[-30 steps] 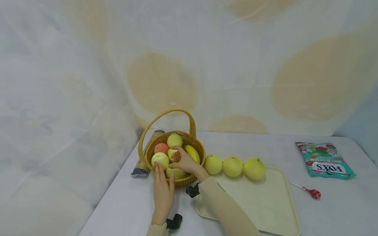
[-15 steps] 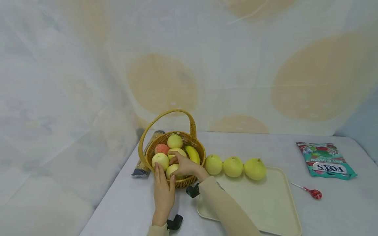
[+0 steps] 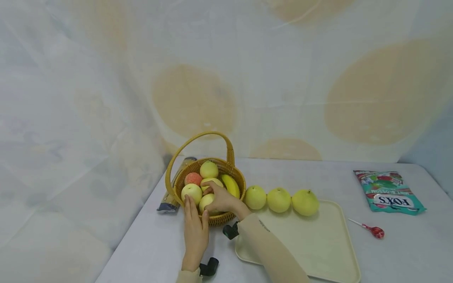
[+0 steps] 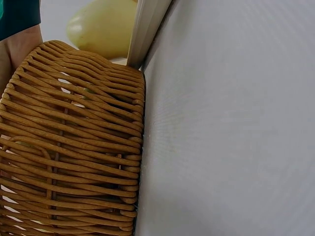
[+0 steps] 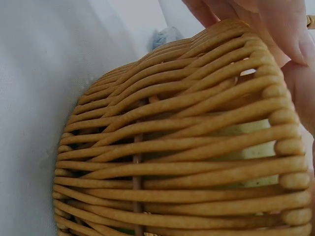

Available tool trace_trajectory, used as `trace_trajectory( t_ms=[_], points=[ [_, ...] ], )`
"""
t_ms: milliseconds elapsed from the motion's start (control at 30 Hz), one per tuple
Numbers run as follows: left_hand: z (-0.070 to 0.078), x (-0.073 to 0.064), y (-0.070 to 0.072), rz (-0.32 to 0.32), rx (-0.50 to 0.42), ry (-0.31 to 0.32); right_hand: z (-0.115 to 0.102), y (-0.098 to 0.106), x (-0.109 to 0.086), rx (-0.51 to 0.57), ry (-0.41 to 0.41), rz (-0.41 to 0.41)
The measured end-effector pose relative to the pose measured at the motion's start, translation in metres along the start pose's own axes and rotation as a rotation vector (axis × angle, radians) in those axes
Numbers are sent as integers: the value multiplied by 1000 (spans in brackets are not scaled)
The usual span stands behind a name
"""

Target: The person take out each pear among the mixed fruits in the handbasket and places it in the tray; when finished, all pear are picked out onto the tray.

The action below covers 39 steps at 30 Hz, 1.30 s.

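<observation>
A wicker basket (image 3: pixel 216 221) with a tall handle holds several round yellow-green pears, a red peach (image 3: pixel 192 179) and a banana (image 3: pixel 231 185). My left hand (image 3: pixel 196 232) rests against the near left of its rim, fingers straight beside a pale pear (image 3: pixel 191 193). Inside the basket, my right hand (image 3: pixel 224 199) has its fingers curled round the front pear (image 3: pixel 206 203), partly covering it. Another pear (image 3: pixel 212 183) lies just beyond the fingers. In the wrist views, the woven side (image 4: pixel 74 137) hides most of the fruit, and fingers (image 5: pixel 280 22) show above the rim.
Three more pears (image 3: pixel 278 200) stand in a row along the far edge of a cream tray (image 3: pixel 318 243). To the right lie a lollipop (image 3: pixel 375 232) and a green FOX'S candy bag (image 3: pixel 391 192). A long brown packet (image 3: pixel 169 202) sits behind the basket's left side.
My right hand has drawn back slightly from the middle pear and lowered towards the front pear. My left hand has stayed against the basket.
</observation>
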<state>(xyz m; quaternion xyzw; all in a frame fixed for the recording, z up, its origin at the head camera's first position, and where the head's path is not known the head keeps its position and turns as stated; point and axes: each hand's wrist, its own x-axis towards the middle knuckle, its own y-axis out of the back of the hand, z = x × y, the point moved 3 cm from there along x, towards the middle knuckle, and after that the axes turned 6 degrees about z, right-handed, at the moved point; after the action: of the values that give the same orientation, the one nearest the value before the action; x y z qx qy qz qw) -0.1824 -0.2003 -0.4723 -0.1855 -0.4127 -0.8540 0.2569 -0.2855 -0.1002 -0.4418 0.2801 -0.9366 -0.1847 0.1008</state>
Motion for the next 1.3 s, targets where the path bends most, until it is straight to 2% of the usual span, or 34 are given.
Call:
trace_trajectory(
  t_ms=[167,433,733,833,1000,1300],
  points=[
    [0,0,0,-9,11,-7,-3,3,-2,40,25,75],
    [1,0,-1,-12,16,-9,-7,8,-5,51,67,123],
    [2,1,-2,-18,5,-3,-11,17,-14,132,67,237],
    [2,1,-2,-17,3,-4,-12,22,-17,165,89,265],
    [2,1,-2,-29,0,4,-10,30,-21,209,106,283],
    [-1,1,-1,-36,5,23,-13,37,-26,221,130,302]
  ],
)
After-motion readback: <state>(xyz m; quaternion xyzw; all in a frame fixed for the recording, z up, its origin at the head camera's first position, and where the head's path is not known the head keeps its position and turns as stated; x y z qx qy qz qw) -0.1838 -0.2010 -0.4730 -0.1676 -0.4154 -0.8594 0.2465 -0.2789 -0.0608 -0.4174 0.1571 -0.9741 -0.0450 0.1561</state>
